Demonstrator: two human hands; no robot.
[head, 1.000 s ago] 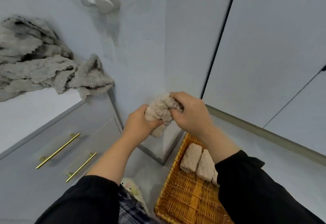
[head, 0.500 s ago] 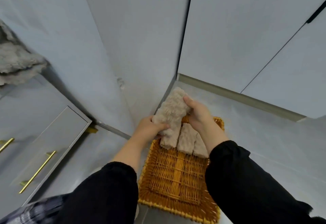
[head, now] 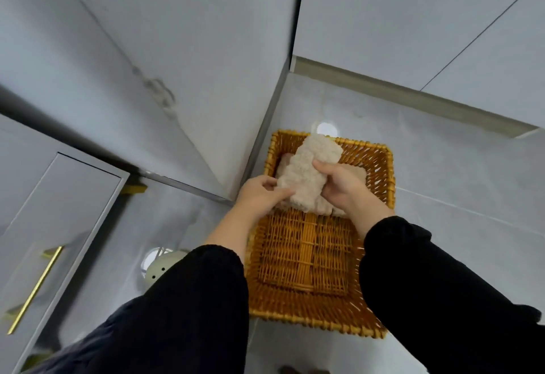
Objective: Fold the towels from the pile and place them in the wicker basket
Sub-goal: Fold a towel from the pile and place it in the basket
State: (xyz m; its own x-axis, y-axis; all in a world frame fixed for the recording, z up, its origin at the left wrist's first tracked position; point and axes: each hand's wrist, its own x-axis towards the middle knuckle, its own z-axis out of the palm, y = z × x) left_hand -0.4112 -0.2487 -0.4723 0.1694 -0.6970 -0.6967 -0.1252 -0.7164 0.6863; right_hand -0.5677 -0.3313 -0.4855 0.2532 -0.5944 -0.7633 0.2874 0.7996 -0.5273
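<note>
Towel (head: 306,173) held between both hands is the thing to watch here: a beige, nubbly one, folded into a thick oblong, hanging over the far half of the wicker basket (head: 306,258). The left hand (head: 259,193) pinches its lower left edge with thumb and curled fingers, and the right hand (head: 345,188) grips the right side, its thumb laid across the front. The towel's lower end hides the spot beneath it, so I cannot tell whether it touches the bottom. Other folded towels (head: 357,172) of the same colour lie in the basket behind it, against the far wall; the near half shows bare weave. The basket sits on the pale tiled floor (head: 442,182), tucked beside a wall corner. Black sleeves (head: 442,285) cover both forearms. Off to the left stands a grey cabinet (head: 73,196) with a brass handle (head: 35,288).
</note>
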